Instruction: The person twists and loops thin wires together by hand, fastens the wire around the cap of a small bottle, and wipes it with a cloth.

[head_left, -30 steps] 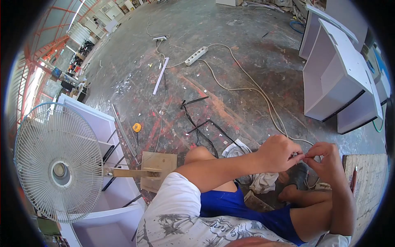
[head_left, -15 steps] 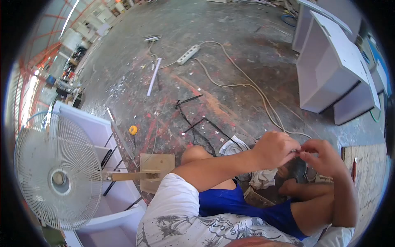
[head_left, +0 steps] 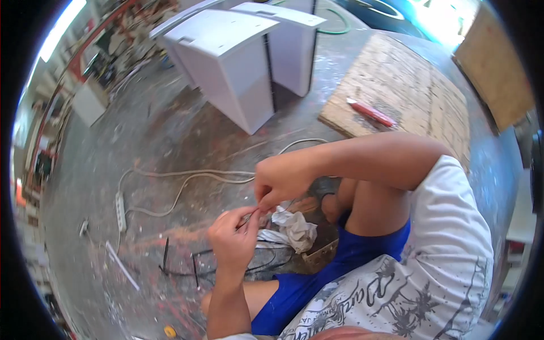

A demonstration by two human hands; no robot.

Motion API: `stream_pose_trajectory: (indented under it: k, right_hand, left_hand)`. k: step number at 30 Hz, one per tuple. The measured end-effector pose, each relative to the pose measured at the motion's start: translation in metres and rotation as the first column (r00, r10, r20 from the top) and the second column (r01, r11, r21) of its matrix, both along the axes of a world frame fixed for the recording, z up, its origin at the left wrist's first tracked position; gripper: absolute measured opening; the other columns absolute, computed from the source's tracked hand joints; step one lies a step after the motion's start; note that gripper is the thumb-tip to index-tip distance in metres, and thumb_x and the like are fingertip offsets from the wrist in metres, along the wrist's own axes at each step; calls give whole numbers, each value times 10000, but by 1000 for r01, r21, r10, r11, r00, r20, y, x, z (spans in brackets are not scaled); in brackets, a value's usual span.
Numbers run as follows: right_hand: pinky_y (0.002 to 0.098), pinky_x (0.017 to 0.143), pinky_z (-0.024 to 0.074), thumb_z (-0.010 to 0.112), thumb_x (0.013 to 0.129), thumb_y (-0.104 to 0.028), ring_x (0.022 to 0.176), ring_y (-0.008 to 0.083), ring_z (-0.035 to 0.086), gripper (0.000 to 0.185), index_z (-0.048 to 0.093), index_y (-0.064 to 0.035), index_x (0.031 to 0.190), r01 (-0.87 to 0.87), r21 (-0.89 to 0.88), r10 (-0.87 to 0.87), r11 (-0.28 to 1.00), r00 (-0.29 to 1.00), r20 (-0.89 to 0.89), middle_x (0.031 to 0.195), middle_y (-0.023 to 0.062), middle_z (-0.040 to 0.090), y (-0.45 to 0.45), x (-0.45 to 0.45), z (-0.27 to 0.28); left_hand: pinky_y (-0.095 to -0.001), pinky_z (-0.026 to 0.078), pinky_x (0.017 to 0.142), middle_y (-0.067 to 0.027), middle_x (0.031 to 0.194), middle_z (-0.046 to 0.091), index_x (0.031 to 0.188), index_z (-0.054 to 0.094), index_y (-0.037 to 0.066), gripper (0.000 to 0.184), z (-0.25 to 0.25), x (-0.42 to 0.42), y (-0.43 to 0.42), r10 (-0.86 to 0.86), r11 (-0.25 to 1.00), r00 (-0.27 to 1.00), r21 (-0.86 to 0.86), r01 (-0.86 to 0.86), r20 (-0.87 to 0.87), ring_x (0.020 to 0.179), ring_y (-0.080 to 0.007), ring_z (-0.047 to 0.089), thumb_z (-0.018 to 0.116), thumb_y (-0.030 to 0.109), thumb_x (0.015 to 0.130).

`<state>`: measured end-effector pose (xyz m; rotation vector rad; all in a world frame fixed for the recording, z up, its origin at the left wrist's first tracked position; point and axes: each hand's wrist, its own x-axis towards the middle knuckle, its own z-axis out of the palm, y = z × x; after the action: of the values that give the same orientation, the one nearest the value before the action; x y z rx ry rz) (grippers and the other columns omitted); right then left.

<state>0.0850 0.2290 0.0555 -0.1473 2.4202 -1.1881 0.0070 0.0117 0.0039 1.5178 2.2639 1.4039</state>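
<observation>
My left hand (head_left: 232,235) and my right hand (head_left: 286,177) meet in front of my knees, thumbs and fingertips pinched together and almost touching. Something thin and dark shows slightly between the fingers, too small to name. Below them on the floor lie a crumpled whitish cloth or paper (head_left: 298,231) and thin black strips (head_left: 195,266). A wooden piece (head_left: 321,256) sits between my legs.
A red-handled cutter (head_left: 371,112) rests on a wooden board (head_left: 408,76) at the right. White cabinet boxes (head_left: 226,73) stand ahead. A power strip (head_left: 120,212) with its cable, a white strip (head_left: 122,266) and a yellow tape roll (head_left: 169,331) lie on the floor at left.
My view has swung to the right, so the fan has left it and the board with the cutter shows fully. Both hands stay pinched close together.
</observation>
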Motion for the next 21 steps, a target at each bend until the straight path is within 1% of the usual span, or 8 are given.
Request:
stream_pose_trajectory:
  k: [1,4,7,8,10,14,17,21]
  right_hand:
    - [376,718,549,675,939,-240,778,225,726,241,792,-33,977,8,2,-8,1000,1000,-10,862,123,774,0,-1,0]
    - [376,708,549,724,890,-228,770,235,729,210,798,-41,951,73,12,-71,997,993,-95,833,117,770,-2,4,1]
    - [377,682,546,761,851,-215,737,243,726,182,802,-52,921,128,19,-124,992,983,-132,800,106,765,-3,5,1]
    - [379,672,545,771,839,-210,722,246,725,173,803,-56,910,140,22,-136,990,982,-133,789,102,763,-3,5,1]
    - [386,652,544,769,818,-188,694,261,718,140,803,-68,882,125,69,-105,990,965,-238,757,98,751,-5,7,2]
    - [401,631,544,767,771,-149,664,287,708,80,787,-82,810,132,170,-51,977,910,-412,706,92,727,-10,10,-6]
    - [408,630,544,767,748,-138,665,296,708,57,770,-86,771,150,162,-59,975,884,-463,685,90,715,-11,11,-10]
    - [414,661,549,767,788,-176,730,288,724,110,768,-72,821,125,123,-67,985,917,-393,750,98,738,-9,10,-7]
  left_hand:
    - [-321,420,520,-91,638,627,913,767,50,109,-1,1,0,27,1000,1000,-11,-27,6,513,-188,543,821,65,820]
    - [-267,349,504,-23,585,548,913,751,14,88,-2,0,-2,42,996,985,-90,-27,166,506,-88,455,797,66,858]
    - [-229,305,514,43,603,528,921,737,-25,99,-7,0,-3,54,995,913,-96,-16,405,557,-22,409,751,73,920]
    - [-226,299,516,53,614,532,925,735,-33,116,-7,0,-3,53,996,899,-94,-13,436,568,-17,406,745,82,933]
    - [-221,288,519,73,636,539,934,730,-48,152,-8,-1,-3,54,996,867,-88,-12,496,590,-7,401,734,102,959]
    - [-220,271,520,76,645,537,966,730,-48,150,-5,-4,-3,51,991,859,-131,19,510,592,-2,391,733,102,968]
    - [-217,259,521,76,632,522,961,721,-42,137,-7,-2,-3,28,993,858,-110,33,513,582,-2,378,739,94,961]
    - [-226,263,518,62,603,504,942,707,-30,112,-4,2,-4,28,993,884,-114,28,467,557,-6,366,748,74,942]
